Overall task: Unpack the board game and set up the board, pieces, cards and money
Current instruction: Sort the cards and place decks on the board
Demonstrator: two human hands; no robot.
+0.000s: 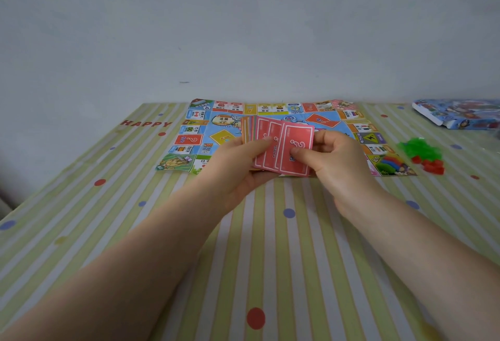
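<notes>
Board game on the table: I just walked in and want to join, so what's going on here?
A person is mid-setup. Both hands, the left hand and the right hand, hold a fan of red question-mark cards above the unfolded game board on the striped tablecloth. Green and red plastic pieces lie right of the board, coloured tokens sit on its near right corner, and the game box lies at far right.

place: home room | cues: striped dotted "HAPPY" tablecloth [151, 124], plain painted wall [243, 29]
</notes>
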